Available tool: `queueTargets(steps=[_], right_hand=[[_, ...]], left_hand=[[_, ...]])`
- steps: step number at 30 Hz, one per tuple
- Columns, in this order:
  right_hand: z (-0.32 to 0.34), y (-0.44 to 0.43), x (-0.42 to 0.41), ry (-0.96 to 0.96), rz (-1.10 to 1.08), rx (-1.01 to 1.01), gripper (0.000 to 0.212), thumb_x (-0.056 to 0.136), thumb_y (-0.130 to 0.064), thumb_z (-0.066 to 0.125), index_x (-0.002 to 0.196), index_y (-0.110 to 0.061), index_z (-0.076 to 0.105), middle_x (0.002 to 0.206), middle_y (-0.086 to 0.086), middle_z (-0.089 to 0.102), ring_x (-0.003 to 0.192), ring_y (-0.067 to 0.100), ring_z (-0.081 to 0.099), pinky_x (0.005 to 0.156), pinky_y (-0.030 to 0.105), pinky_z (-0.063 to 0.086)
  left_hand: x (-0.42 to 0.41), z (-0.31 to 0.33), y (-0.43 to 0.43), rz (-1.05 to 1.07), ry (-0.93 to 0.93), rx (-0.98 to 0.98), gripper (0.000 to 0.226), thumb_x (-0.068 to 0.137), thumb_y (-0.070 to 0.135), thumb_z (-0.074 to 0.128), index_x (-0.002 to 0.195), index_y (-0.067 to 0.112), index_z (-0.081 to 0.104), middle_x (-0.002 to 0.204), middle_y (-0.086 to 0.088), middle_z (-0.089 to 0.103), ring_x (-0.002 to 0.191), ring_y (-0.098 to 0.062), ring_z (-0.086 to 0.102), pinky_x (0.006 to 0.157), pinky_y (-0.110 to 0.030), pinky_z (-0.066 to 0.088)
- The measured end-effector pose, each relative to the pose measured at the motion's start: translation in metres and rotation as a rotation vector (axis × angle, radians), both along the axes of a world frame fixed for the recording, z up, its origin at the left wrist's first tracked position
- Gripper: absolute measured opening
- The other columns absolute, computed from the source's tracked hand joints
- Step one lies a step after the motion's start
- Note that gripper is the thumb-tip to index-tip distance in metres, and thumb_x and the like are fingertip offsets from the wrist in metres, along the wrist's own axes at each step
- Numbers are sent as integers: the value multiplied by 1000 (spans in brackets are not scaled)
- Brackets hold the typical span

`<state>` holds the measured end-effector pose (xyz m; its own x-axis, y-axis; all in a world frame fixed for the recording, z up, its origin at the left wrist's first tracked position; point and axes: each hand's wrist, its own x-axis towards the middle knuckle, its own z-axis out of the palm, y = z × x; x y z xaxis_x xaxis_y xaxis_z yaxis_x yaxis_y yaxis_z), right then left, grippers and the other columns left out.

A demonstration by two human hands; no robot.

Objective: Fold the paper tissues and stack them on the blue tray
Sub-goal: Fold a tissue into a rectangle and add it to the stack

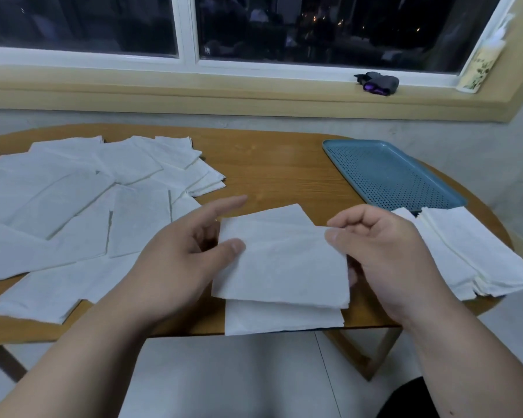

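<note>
A white paper tissue is held folded over above the table's near edge. My left hand pinches its left edge between thumb and fingers, with the index finger stretched out. My right hand pinches its right edge with curled fingers. The lower layer of the tissue hangs out below the upper one. Several unfolded tissues lie spread over the left half of the table. A stack of folded tissues rests at the right, over the near end of the blue perforated tray.
The round wooden table stands under a window. A dark bundle with purple and a bottle sit on the sill. Pale floor shows beneath the table's front edge.
</note>
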<state>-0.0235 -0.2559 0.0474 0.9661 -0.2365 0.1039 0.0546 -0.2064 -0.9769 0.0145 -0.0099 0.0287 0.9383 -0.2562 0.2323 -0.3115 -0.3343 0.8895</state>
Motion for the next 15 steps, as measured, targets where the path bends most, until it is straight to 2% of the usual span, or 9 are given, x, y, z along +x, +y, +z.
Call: queueTargets(steps=[3,6,9,15], right_hand=[[-10,-1,-4,74,9,-236,14,89,-11,69,89,-25,68,67,4,69,45,17,53,50,31,43],[-16,-1,-2,113,9,-445,15,88,-18,66,92,-33,65,73,-2,70,59,17,62,62,38,52],[-22,0,-1,130,5,-584,16,87,-23,63,92,-38,63,75,-6,68,65,11,62,66,39,54],[-31,1,5,140,18,-747,21,90,-28,59,106,-41,62,71,-17,56,58,6,58,54,27,47]], left_hand=[[-5,-1,5,-51,11,189,58,93,28,66,120,75,47,69,8,49,64,-4,50,64,-15,40],[-9,-1,7,-124,27,351,42,95,28,63,114,65,60,80,34,62,83,12,58,70,-2,37],[-7,-6,7,-181,25,423,29,95,25,64,103,52,73,91,34,65,94,12,59,75,-5,37],[2,-14,9,-197,-1,544,18,92,36,67,105,48,74,99,42,61,98,15,57,80,-7,40]])
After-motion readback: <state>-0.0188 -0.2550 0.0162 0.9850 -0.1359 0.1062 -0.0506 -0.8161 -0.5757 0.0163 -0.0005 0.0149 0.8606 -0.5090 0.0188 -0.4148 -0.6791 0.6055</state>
